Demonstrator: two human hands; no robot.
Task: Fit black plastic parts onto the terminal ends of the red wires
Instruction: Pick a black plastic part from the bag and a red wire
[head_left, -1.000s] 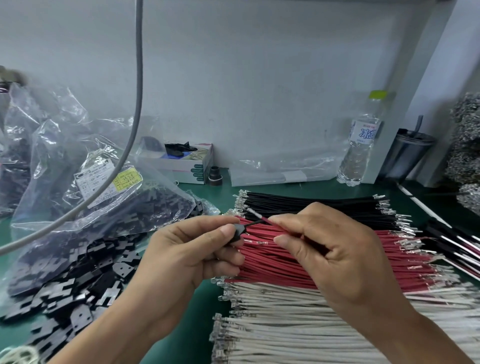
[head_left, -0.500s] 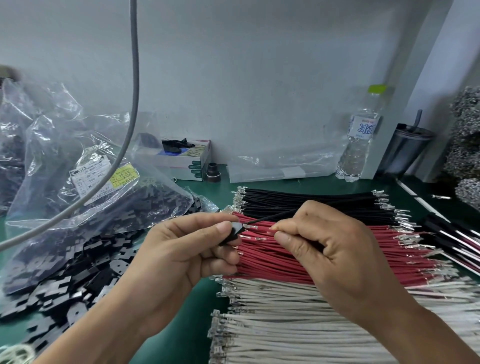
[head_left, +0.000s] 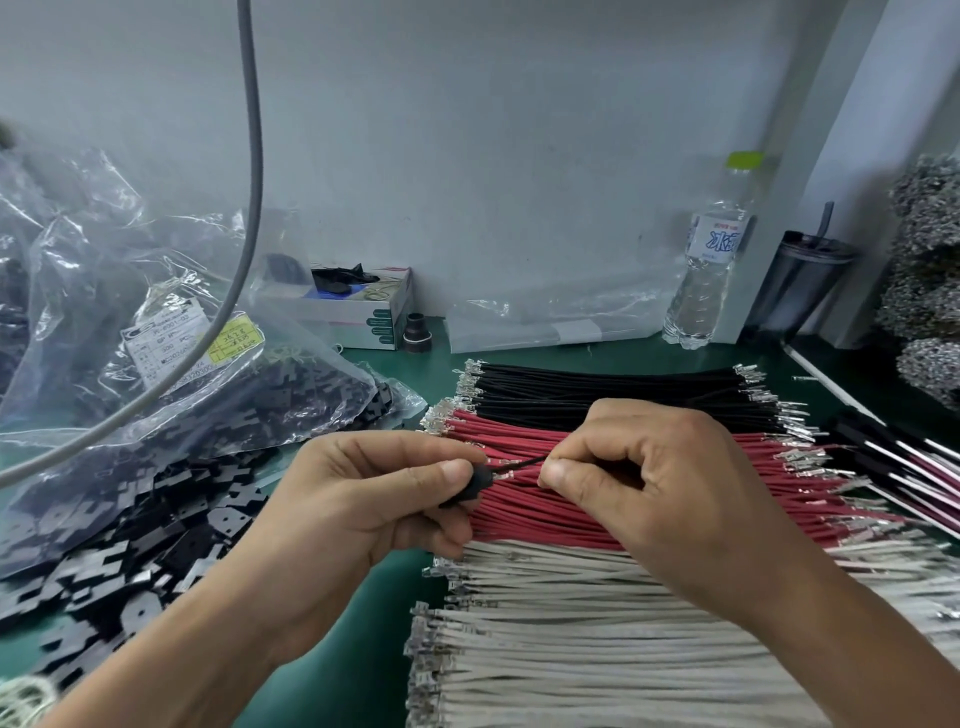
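Two bare hands (head_left: 363, 499), forearms (no sleeves)

Water bottle (head_left: 707, 270) (green cap) stands beside a tumbler (head_left: 800, 286).

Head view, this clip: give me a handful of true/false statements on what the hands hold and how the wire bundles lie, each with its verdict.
1. The left hand pinches a black plastic part. True.
2. The right hand is open and idle. False: its fingers pinch a thin wire.
3. The red wires lie between the black wires and the white wires. True.
4. The water bottle lies on its side. False: it stands upright by the wall.
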